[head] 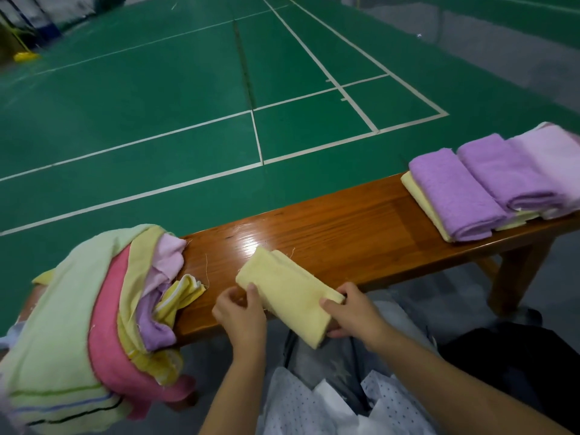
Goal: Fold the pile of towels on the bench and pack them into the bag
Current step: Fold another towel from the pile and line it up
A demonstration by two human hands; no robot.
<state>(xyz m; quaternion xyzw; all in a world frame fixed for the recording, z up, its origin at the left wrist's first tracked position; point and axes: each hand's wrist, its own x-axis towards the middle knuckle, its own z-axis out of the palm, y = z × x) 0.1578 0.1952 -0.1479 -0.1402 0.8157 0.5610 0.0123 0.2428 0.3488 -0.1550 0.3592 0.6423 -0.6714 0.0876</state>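
A folded pale yellow towel lies across the near edge of the wooden bench. My left hand pinches its left edge with thumb and fingers. My right hand grips its right end, fingers curled under and thumb on top. A loose pile of unfolded towels, green, pink, yellow and purple, covers the bench's left end. Folded purple, pink and yellow towels lie in a row at the right end. A dark bag sits on the floor at lower right.
The bench stands at the edge of a green sports court with white lines. My lap with patterned white cloth fills the bottom of the view. A bare stretch of bench lies between the yellow towel and the folded row.
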